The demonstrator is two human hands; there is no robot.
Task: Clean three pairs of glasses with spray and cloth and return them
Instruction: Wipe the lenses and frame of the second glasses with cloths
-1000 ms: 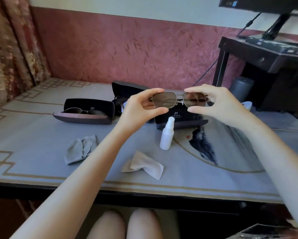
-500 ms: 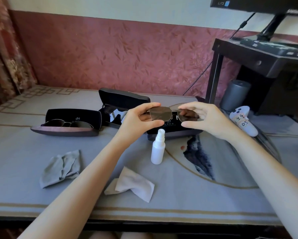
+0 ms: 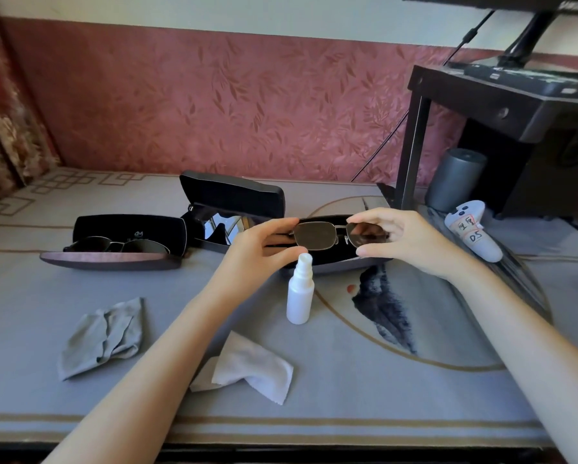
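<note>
Left hand (image 3: 260,244) and right hand (image 3: 403,239) each pinch one end of tinted metal-framed glasses (image 3: 317,234), long axis running left to right, lenses facing the camera. They hang close over an open dark case (image 3: 334,266) on the table (image 3: 347,380), lower than a second ago.

One wide-angle camera, worn on the head, looked forward and down over the near table (image 3: 347,380) toward the red wall (image 3: 214,105).

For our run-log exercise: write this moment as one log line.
left hand: pinches glasses | right hand: pinches glasses | glasses: held level at open case | spray bottle: upright, untouched
</note>
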